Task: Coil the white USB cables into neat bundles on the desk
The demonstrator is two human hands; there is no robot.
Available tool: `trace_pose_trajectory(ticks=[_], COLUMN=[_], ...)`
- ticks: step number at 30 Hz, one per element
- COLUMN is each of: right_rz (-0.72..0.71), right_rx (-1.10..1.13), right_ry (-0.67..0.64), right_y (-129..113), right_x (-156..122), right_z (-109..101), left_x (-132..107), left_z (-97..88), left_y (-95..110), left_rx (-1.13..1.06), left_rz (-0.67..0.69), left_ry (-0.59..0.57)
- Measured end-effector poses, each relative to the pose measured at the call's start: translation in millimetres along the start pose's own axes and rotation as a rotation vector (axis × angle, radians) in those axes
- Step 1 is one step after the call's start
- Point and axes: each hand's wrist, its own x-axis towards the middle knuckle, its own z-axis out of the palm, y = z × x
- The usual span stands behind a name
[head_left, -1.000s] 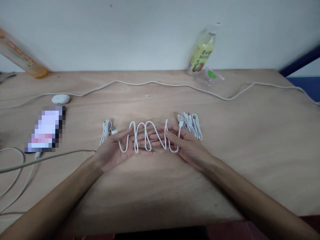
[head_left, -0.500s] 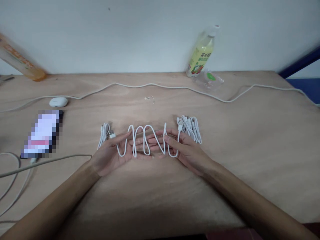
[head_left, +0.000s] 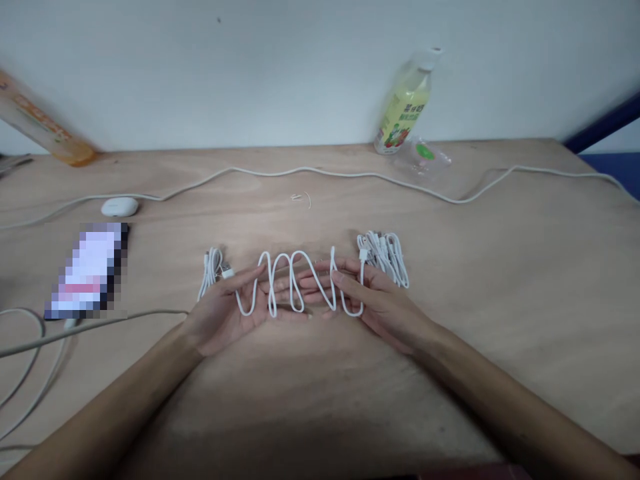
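A white cable (head_left: 296, 265) is folded into several upright zigzag loops and hangs across the fingers of both hands at the middle of the wooden table (head_left: 320, 387). My left hand (head_left: 227, 312) lies palm up with fingers stretched toward the right, supporting the loops' left half. My right hand (head_left: 387, 308) meets it from the right, fingers out, with the cable threaded over them. A small coiled white cable bundle (head_left: 213, 265) lies just left of my left hand. A larger bundle of coiled cables (head_left: 387, 253) lies behind my right hand.
A pixelated phone (head_left: 90, 270) lies at the left with a cord plugged in. A white earbud case (head_left: 119, 207) sits behind it. A long white cord (head_left: 300, 172) runs across the back. A yellow drink bottle (head_left: 403, 110) and clear wrapper (head_left: 425, 155) stand by the wall.
The hands and looped cable stay nearly as they were; only the view shifts slightly.
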Motion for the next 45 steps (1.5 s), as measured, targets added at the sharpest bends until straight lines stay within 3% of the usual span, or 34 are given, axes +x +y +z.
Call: trace_pose_trajectory(ticks=[10, 23, 28, 45], right_rz=[-0.013, -0.024, -0.05, -0.016], right_rx=[0.0, -0.009, 0.038, 0.108], right_ry=[0.004, 0.039, 0.054, 0.06], right_y=[-0.2, 0.7, 0.7, 3.1], right_x=[0.8, 1.4, 1.8, 2.2], right_z=[1.8, 0.1, 1.6, -1.7], left_x=[-0.4, -0.6, -0.4, -1.9], left_z=[1.4, -3.8, -4.6, -1.4], left_y=[1.4, 1.0, 0.6, -1.2], left_rx=[-0.012, -0.005, -0.009, 0.046], left_rz=[-0.01, -0.006, 0.013, 0.05], left_ry=[0.011, -0.07, -0.026, -0.034])
